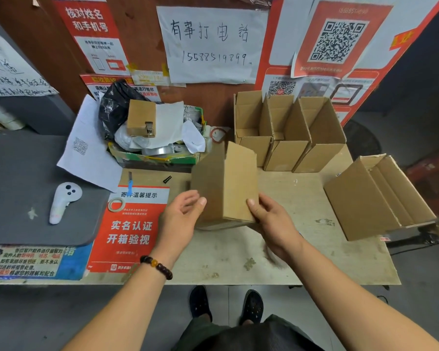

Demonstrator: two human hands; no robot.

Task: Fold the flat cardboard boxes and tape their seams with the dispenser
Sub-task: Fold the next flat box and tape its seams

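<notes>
Cardboard boxes, five: one held (224, 186), four set aside (284, 133)

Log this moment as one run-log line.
stage: folding | left hand: thumb on cardboard box | right hand: gripping box's near edge | row of open boxes: by wall | tape dispenser: not identifiable
</notes>
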